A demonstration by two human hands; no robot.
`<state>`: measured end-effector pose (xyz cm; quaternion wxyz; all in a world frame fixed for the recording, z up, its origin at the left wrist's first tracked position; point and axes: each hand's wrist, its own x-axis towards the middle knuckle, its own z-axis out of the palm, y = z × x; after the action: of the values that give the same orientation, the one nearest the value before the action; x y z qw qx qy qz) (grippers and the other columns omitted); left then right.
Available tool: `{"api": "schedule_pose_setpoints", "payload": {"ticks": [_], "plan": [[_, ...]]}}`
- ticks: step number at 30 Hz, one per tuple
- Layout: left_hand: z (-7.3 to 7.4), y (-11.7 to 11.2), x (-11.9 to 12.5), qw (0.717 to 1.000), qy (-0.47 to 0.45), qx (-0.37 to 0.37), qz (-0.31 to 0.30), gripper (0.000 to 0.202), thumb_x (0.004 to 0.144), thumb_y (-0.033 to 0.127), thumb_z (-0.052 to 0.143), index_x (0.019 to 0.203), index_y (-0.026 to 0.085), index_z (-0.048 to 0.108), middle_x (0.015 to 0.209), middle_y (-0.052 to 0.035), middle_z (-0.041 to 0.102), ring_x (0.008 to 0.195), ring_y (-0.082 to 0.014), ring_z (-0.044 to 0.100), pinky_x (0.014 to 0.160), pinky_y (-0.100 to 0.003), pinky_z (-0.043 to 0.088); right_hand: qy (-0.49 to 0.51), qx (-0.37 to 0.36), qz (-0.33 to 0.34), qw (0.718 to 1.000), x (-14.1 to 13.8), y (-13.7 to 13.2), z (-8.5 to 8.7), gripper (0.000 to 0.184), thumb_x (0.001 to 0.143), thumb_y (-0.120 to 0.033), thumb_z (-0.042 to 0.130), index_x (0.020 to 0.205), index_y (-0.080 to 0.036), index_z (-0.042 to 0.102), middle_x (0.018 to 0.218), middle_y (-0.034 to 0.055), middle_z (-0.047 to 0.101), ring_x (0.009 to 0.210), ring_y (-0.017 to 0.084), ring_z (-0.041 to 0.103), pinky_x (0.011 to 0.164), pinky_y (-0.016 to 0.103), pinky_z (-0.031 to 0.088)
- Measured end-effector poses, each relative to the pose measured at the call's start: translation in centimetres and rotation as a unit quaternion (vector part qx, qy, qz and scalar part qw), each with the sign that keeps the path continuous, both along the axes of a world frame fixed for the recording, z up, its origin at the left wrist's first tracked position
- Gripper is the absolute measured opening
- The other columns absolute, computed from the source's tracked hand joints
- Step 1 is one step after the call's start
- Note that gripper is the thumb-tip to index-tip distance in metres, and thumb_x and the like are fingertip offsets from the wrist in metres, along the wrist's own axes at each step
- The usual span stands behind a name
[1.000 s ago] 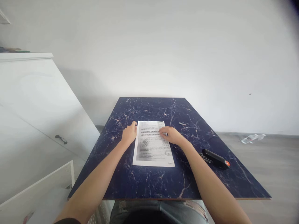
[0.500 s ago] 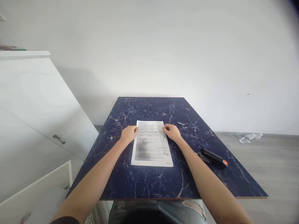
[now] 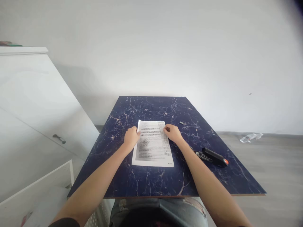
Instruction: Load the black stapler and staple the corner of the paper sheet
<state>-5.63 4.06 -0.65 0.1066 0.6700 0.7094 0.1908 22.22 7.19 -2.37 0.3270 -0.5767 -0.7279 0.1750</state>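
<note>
A white paper [image 3: 152, 160] covered in printed lines of text lies in the middle of the dark blue marbled table [image 3: 151, 108]. I cannot tell whether it is one sheet or several. My left hand [image 3: 131, 137] has its fingers closed on the paper's left edge, thumb toward the text. On the opposite edge, the curled fingers of my right hand [image 3: 173, 132] pinch the paper near its upper right. Beyond my right hand lies a small silver strip [image 3: 184, 123]. A black stapler [image 3: 215, 157] with an orange end rests beside my right forearm.
Thin dark items [image 3: 203, 156] lie against the stapler, partly behind my forearm. A white cabinet [image 3: 47, 104] with a dark handle [image 3: 59, 138] stands left of the table. Clear plastic [image 3: 251, 137] lies on the floor to the right. A white wall is behind the table.
The view has shifted slightly, so the table sits a little higher in it. My left hand has moved slightly inward over the paper's left edge. Both hands still hold the paper.
</note>
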Motion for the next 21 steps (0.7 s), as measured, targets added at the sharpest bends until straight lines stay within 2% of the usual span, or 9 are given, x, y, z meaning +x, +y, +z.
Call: {"api": "schedule_pose_setpoints", "payload": {"ticks": [4, 8, 11, 14, 18, 21], "plan": [[-0.9, 0.6, 0.1, 0.993, -0.099, 0.069, -0.011, 0.014, 0.092, 0.029, 0.055, 0.086, 0.020, 0.064, 0.088, -0.0084, 0.072, 0.084, -0.0243, 0.068, 0.074, -0.032, 0.047, 0.021, 0.002, -0.042, 0.999, 0.1, 0.4, -0.6, 0.013, 0.078, -0.034, 0.061, 0.081, -0.022, 0.059, 0.074, 0.0010, 0.065, 0.065, 0.017, 0.056, 0.068, 0.029, 0.043], [-1.4, 1.5, -0.4, 0.958, -0.236, 0.157, -0.042, 0.019, 0.094, 0.033, 0.051, 0.088, 0.020, 0.064, 0.088, -0.0053, 0.071, 0.079, -0.0197, 0.067, 0.075, -0.029, 0.048, 0.062, -0.037, -0.069, 0.995, 0.0, 0.7, -0.7, 0.028, 0.084, -0.046, 0.060, 0.096, -0.021, 0.063, 0.088, 0.0055, 0.071, 0.074, 0.019, 0.062, 0.075, 0.032, 0.047], [-1.5, 2.0, -0.8, 0.935, -0.302, 0.180, -0.051, 0.023, 0.093, 0.037, 0.051, 0.092, 0.019, 0.065, 0.091, -0.0053, 0.071, 0.081, -0.0192, 0.067, 0.076, -0.028, 0.050, 0.053, -0.059, -0.046, 0.996, -0.3, 0.6, -0.3, 0.031, 0.088, -0.049, 0.055, 0.089, -0.020, 0.066, 0.093, 0.0076, 0.072, 0.083, 0.021, 0.063, 0.080, 0.033, 0.046], [-1.5, 2.2, -1.2, 0.924, -0.332, 0.186, -0.040, 0.026, 0.093, 0.040, 0.050, 0.096, 0.018, 0.065, 0.094, -0.0060, 0.072, 0.086, -0.0198, 0.066, 0.078, -0.028, 0.050, 0.070, -0.066, -0.024, 0.995, -0.5, 0.4, -0.1, 0.033, 0.088, -0.049, 0.052, 0.079, -0.020, 0.065, 0.085, 0.0061, 0.071, 0.079, 0.021, 0.062, 0.076, 0.033, 0.045], [-1.4, 2.4, -1.4, 0.927, -0.334, 0.170, -0.037, 0.028, 0.096, 0.041, 0.047, 0.097, 0.018, 0.062, 0.097, -0.0066, 0.071, 0.091, -0.0195, 0.066, 0.083, -0.029, 0.051, 0.203, -0.101, 0.033, 0.973, -0.6, 0.1, -0.1, 0.027, 0.084, -0.046, 0.056, 0.082, -0.020, 0.061, 0.070, 0.0014, 0.066, 0.067, 0.018, 0.060, 0.068, 0.030, 0.046], [-1.2, 2.3, -1.2, 0.918, -0.360, 0.159, -0.047, 0.028, 0.096, 0.037, 0.047, 0.118, 0.020, 0.054, 0.108, -0.0074, 0.071, 0.097, -0.0174, 0.067, 0.087, -0.029, 0.051, 0.275, -0.131, 0.064, 0.950, -0.8, 0.0, 0.1, 0.031, 0.079, -0.048, 0.063, 0.089, -0.019, 0.060, 0.068, 0.0011, 0.066, 0.062, 0.016, 0.058, 0.061, 0.028, 0.045]]}}
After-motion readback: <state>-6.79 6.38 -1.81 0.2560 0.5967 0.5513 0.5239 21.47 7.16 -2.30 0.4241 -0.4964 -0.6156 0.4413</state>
